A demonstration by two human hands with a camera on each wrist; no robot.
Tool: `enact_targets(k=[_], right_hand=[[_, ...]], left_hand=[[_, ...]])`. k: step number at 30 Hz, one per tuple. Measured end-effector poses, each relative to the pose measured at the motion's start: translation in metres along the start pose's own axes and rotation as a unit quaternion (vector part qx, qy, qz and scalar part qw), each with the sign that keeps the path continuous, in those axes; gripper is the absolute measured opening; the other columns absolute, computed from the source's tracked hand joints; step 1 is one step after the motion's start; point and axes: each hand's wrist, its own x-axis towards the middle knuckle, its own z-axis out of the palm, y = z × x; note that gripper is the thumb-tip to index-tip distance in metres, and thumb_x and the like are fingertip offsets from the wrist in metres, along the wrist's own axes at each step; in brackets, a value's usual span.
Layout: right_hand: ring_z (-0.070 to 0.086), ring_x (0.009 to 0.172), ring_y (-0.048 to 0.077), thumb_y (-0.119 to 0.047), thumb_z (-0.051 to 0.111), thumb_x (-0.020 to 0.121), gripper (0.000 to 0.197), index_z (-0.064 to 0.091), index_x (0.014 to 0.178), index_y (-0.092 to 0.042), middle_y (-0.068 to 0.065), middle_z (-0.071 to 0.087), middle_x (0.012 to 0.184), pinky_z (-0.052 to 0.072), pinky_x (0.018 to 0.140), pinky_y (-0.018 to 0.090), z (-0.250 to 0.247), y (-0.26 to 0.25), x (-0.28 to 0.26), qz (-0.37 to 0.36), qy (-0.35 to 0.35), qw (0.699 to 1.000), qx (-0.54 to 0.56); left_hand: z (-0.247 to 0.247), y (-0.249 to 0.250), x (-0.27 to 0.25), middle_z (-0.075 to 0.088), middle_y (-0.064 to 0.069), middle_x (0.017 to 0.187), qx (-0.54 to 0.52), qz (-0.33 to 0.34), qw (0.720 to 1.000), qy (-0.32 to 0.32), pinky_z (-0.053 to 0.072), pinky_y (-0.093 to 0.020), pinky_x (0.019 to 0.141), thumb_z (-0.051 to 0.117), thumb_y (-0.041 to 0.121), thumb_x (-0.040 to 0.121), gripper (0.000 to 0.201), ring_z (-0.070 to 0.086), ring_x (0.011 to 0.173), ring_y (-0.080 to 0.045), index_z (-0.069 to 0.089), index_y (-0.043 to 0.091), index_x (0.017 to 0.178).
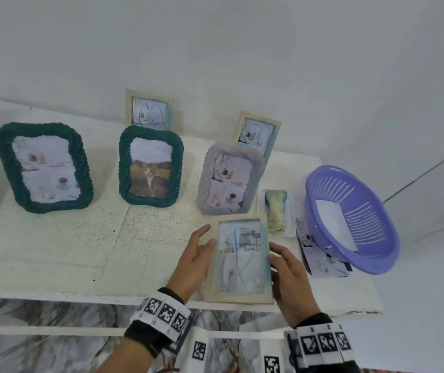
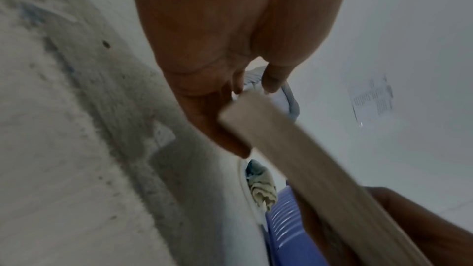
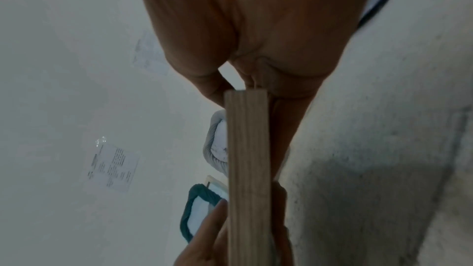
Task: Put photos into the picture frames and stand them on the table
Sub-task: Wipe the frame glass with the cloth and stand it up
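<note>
Both hands hold one pale wooden frame (image 1: 239, 258) near the front edge of the white table (image 1: 54, 251), with a photo already behind its glass. From the left, the left hand (image 1: 192, 261) grips the long side, thumb on the front and the other fingers behind; from the right, the right hand (image 1: 289, 278) grips the opposite side in the same way. In the wrist views the frame's thin edge runs between thumb and fingers of each hand. Just behind the held frame stands a grey frame (image 1: 230, 180), very near to its top edge. Further left stand two green frames (image 1: 150, 165), (image 1: 44, 168), with wide bare table in front of them. Two small wooden frames (image 1: 149, 110), (image 1: 255, 133) stand at the back by the wall. At the right, a folded cloth (image 1: 276, 211) lies just beside the grey frame, and a purple basket (image 1: 350, 219) sits tilted on loose photos (image 1: 320, 257), close to the table's right edge.
</note>
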Motion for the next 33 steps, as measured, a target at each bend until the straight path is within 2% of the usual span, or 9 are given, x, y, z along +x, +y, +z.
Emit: enact_targets(k=[3, 6, 10, 14, 19, 22, 26, 29, 33], right_hand=[[0.067, 0.082, 0.024, -0.01, 0.041, 0.101, 0.025, 0.062, 0.115, -0.012, 0.013, 0.072, 0.102, 0.055, 0.066, 0.037, 0.008, -0.007, 0.002, 0.044, -0.051, 0.997, 0.047], [0.069, 0.082, 0.022, -0.015, 0.049, 0.099, 0.018, 0.061, 0.113, -0.014, 0.012, 0.07, 0.1, 0.057, 0.068, 0.038, 0.006, -0.016, 0.017, -0.021, -0.04, 0.994, -0.102], [0.06, 0.091, 0.021, -0.023, 0.053, 0.095, 0.028, 0.055, 0.121, -0.012, 0.006, 0.063, 0.103, 0.049, 0.079, 0.035, 0.0, -0.037, 0.068, -0.2, 0.105, 0.87, -0.438], [0.051, 0.103, 0.038, -0.031, 0.05, 0.094, 0.04, 0.046, 0.127, -0.009, 0.019, 0.052, 0.116, 0.043, 0.085, 0.041, -0.002, -0.046, 0.123, -0.15, 0.136, 0.777, -0.596], [0.052, 0.105, 0.043, -0.005, 0.045, 0.089, 0.038, 0.043, 0.127, -0.007, 0.026, 0.047, 0.12, 0.046, 0.084, 0.046, -0.002, -0.034, 0.146, -0.083, 0.114, 0.788, -0.599], [0.054, 0.094, 0.041, -0.006, 0.045, 0.09, 0.039, 0.046, 0.129, -0.008, 0.025, 0.051, 0.11, 0.045, 0.078, 0.042, -0.004, -0.038, 0.13, -0.134, 0.133, 0.811, -0.554], [0.046, 0.077, 0.024, -0.011, 0.05, 0.091, 0.037, 0.052, 0.128, -0.014, 0.013, 0.053, 0.096, 0.034, 0.067, 0.028, 0.006, -0.043, 0.077, -0.225, 0.161, 0.836, -0.474], [0.048, 0.072, 0.017, -0.01, 0.052, 0.09, 0.034, 0.057, 0.123, -0.017, 0.004, 0.049, 0.094, 0.035, 0.06, 0.019, 0.029, -0.04, 0.035, -0.294, 0.136, 0.846, -0.424], [0.05, 0.08, 0.02, -0.022, 0.049, 0.086, 0.035, 0.058, 0.12, -0.02, 0.002, 0.046, 0.097, 0.041, 0.062, 0.026, 0.062, -0.022, 0.014, -0.338, 0.101, 0.813, -0.464]], left_hand=[[-0.002, 0.009, -0.003, 0.058, 0.022, 0.115, -0.06, 0.03, 0.997, 0.041, 0.046, -0.005, 0.074, 0.041, 0.021, 0.105, 0.03, 0.06, 0.091, 0.017, 0.045, 0.039, 0.129], [-0.011, 0.009, -0.004, 0.062, 0.02, 0.116, -0.065, 0.05, 0.993, 0.086, 0.049, -0.007, 0.076, 0.04, 0.019, 0.105, 0.032, 0.062, 0.096, 0.012, 0.047, 0.036, 0.131], [-0.024, 0.007, -0.005, 0.061, 0.021, 0.115, -0.037, 0.07, 0.99, 0.114, 0.05, -0.014, 0.088, 0.04, 0.018, 0.105, 0.034, 0.061, 0.098, 0.013, 0.046, 0.033, 0.134], [-0.031, 0.005, -0.005, 0.071, 0.013, 0.097, -0.027, 0.073, 0.988, 0.132, 0.053, -0.015, 0.076, 0.04, 0.019, 0.105, 0.035, 0.067, 0.088, 0.001, 0.046, 0.037, 0.133], [-0.035, 0.005, -0.005, 0.075, 0.01, 0.09, -0.03, 0.078, 0.986, 0.141, 0.056, -0.021, 0.072, 0.04, 0.02, 0.105, 0.035, 0.07, 0.086, -0.011, 0.046, 0.037, 0.135], [-0.037, 0.006, -0.005, 0.075, 0.009, 0.089, -0.021, 0.083, 0.987, 0.138, 0.057, -0.023, 0.072, 0.041, 0.019, 0.104, 0.035, 0.07, 0.085, -0.012, 0.047, 0.033, 0.136], [-0.04, -0.001, -0.001, 0.06, -0.005, 0.088, 0.004, 0.099, 0.986, 0.135, 0.054, -0.047, 0.08, 0.043, 0.026, 0.103, 0.037, 0.057, 0.081, -0.021, 0.047, 0.042, 0.137], [-0.038, -0.003, 0.001, 0.05, -0.007, 0.079, 0.035, 0.118, 0.984, 0.132, 0.045, -0.033, 0.068, 0.043, 0.028, 0.103, 0.039, 0.048, 0.071, -0.02, 0.045, 0.043, 0.139], [-0.028, 0.006, -0.006, 0.034, -0.001, 0.061, 0.073, 0.164, 0.975, 0.132, 0.034, -0.021, 0.055, 0.045, 0.026, 0.102, 0.043, 0.035, 0.055, -0.01, 0.042, 0.036, 0.143]])
